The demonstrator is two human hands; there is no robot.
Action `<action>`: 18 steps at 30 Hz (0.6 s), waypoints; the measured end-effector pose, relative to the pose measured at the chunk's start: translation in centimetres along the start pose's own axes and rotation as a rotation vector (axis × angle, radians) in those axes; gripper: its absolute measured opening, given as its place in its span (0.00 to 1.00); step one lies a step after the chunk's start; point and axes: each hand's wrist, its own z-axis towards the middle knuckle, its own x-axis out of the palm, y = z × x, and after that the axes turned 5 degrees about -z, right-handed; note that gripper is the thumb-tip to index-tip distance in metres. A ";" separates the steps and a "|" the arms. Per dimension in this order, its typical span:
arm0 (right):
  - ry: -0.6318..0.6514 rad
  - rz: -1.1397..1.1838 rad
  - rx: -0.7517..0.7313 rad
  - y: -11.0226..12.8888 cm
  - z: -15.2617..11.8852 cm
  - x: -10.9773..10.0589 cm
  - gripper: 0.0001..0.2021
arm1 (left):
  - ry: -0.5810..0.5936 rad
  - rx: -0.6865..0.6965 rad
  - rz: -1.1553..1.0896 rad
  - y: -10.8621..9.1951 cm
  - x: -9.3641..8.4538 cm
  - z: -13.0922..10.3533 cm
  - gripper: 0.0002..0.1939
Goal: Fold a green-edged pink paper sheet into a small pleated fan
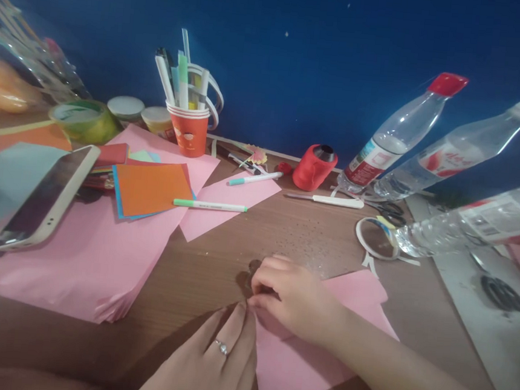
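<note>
Pink sheet [303, 375], one: flat on the table [222, 255], directly before you, partly under both your hands.
Your left hand [214, 355], ringed: fingers extended, drawn together, tips at the sheet's upper left corner; whether they grip it, you cannot tell.
Your right hand [299, 298]: over the sheet's upper part, fingers curled, thumb near the forefinger; whether it pinches anything, you cannot tell.
Small clear object [253, 267], too dim to name: just beside your right fingertips.
Green-capped pen [213, 206]: beyond your hands, partly on another pink sheet [198, 220].
Orange paper cup [192, 134], filled with pens; red spool [312, 172]; red-capped bottle [383, 142]: along the table's far edge.
Phone [45, 206]: toward the table's left side.
</note>
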 end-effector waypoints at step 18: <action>-0.212 -0.417 -0.238 -1.8 -7.2 -0.1 0.15 | -0.018 -0.022 -0.034 0.4 -0.1 0.6 0.16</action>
